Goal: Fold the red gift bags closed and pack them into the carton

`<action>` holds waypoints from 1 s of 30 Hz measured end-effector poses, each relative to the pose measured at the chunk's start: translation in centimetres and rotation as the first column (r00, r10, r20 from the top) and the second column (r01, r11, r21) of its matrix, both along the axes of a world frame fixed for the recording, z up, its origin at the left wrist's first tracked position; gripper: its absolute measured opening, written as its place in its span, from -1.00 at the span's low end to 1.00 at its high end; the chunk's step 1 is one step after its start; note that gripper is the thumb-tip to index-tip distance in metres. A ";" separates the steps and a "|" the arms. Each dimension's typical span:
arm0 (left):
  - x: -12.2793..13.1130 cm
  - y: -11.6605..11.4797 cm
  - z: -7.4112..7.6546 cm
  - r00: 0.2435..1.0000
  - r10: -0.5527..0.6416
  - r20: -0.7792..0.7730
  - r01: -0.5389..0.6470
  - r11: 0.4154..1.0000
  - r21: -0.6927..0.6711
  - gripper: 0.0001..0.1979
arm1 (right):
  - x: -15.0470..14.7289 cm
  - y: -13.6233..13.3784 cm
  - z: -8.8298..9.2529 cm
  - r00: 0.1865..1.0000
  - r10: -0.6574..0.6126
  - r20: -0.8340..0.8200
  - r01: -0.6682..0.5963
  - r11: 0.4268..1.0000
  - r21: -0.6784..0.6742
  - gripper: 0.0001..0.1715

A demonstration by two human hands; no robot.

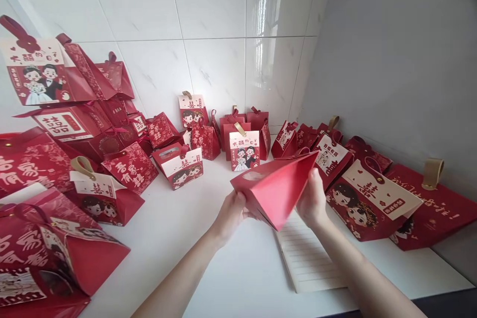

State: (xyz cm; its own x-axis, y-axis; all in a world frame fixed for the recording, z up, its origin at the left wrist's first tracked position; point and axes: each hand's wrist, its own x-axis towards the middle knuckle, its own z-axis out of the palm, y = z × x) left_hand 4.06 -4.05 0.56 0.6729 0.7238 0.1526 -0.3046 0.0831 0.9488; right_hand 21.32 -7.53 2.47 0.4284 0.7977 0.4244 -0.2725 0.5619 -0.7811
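Between my two hands, a red paper gift box is held up in the air, tilted, with its plain triangular side toward me. My left hand grips its lower left edge, thumb on the outside. On the right side my right hand is closed on the box's edge, fingers partly hidden behind it. Below the box lies a lined notepad on the white table. The box's far face is mostly out of sight.
Finished red gift boxes with ribbon handles crowd the left, including a stacked pile. Small boxes stand along the tiled wall. Larger boxes line the right side by a grey wall. The table's front edge shows at lower right.
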 end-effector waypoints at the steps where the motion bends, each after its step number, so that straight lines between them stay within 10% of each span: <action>1: 0.0 0.1 -0.1 1.000 -0.031 -0.005 0.030 0.999 -0.043 -0.32 | 0.0 0.0 0.0 0.999 0.044 0.025 -0.044 0.999 -0.003 -0.51; 13: -0.1 0.1 1.0 0.967 0.213 -0.141 -0.200 0.975 0.099 -0.38 | -0.5 0.5 0.1 0.990 0.094 -0.109 -0.116 0.969 -0.218 -0.30; 18: -0.6 0.5 1.0 0.937 0.327 -0.122 -0.309 0.940 0.146 -0.53 | 0.0 1.0 0.0 0.963 0.103 -0.250 -0.210 0.867 -0.453 -0.49; 30: -1.1 0.5 1.5 0.949 0.302 0.086 -0.301 0.953 -0.028 -0.51 | -0.6 0.6 1.3 0.916 0.072 -0.394 -0.310 0.752 -0.582 -0.65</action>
State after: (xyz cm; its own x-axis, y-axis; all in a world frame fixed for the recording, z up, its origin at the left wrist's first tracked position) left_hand 3.00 -3.53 2.05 0.4070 0.8935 0.1899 -0.4003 -0.0124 0.9163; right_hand 20.70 -6.93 3.73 0.2535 0.9087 -0.3317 -0.6221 -0.1094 -0.7752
